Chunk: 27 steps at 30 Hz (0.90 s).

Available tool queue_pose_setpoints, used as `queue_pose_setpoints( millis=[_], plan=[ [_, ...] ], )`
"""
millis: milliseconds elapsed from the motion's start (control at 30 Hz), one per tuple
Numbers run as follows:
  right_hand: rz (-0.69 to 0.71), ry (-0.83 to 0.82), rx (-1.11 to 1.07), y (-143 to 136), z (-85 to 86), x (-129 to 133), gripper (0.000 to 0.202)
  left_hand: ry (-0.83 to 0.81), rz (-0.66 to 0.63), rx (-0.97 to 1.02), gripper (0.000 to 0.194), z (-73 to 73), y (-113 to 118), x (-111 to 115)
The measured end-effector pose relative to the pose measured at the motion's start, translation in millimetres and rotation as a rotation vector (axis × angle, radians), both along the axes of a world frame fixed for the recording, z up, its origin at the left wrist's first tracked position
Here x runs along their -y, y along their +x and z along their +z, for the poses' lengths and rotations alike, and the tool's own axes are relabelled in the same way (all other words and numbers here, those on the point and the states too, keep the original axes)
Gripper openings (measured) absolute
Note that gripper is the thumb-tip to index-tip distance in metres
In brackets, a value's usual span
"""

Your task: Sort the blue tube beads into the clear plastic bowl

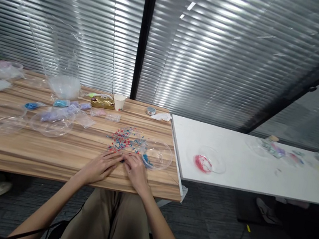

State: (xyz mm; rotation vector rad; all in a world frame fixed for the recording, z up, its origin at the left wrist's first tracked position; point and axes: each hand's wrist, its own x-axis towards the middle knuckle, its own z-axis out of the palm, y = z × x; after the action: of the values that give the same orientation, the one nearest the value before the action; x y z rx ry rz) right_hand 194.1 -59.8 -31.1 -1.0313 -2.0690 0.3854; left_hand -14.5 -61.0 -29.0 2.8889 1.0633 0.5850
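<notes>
A loose pile of small red, blue and clear pieces [125,140], perhaps beads, is spread on the wooden table. At its near edge my left hand [103,165] rests on the table top, fingers stretched out over the wood. My right hand [136,170] lies beside it, fingers extended and fingertips close to those of the left. A few dark pieces [123,161] show between the fingertips; neither hand visibly grips anything. Just right of the pile, by my right hand, is a clear round bowl [160,157] with blue pieces [147,160] gathered at its left side.
Left on the wooden table [77,166] are clear bowls [52,125], small bags of beads [64,113] and a large clear bag [63,84]. Behind stand a gold packet [102,102], paper cup [118,102] and round tin [150,111]. The white table [229,177] holds a bowl of red pieces [202,163].
</notes>
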Motion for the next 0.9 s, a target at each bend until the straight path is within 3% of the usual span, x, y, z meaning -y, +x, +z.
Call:
queue_pose_setpoints(
  millis=[300, 500, 900],
  plan=[
    [0.004, -0.013, -0.010, 0.5, 1.9, 1.1, 0.036, 0.046, 0.001, 0.097, 0.042, 7.3, 2.9, 4.3],
    [-0.032, -0.007, 0.012, -0.1, -0.8, 0.8, 0.030, 0.100, -0.039, 0.111, 0.030, 10.3, 3.3, 5.6],
    [-0.027, 0.008, 0.022, -0.3, -1.7, 0.1, 0.025, 0.024, -0.004, 0.131, 0.029, 9.6, 4.7, 6.7]
  ],
)
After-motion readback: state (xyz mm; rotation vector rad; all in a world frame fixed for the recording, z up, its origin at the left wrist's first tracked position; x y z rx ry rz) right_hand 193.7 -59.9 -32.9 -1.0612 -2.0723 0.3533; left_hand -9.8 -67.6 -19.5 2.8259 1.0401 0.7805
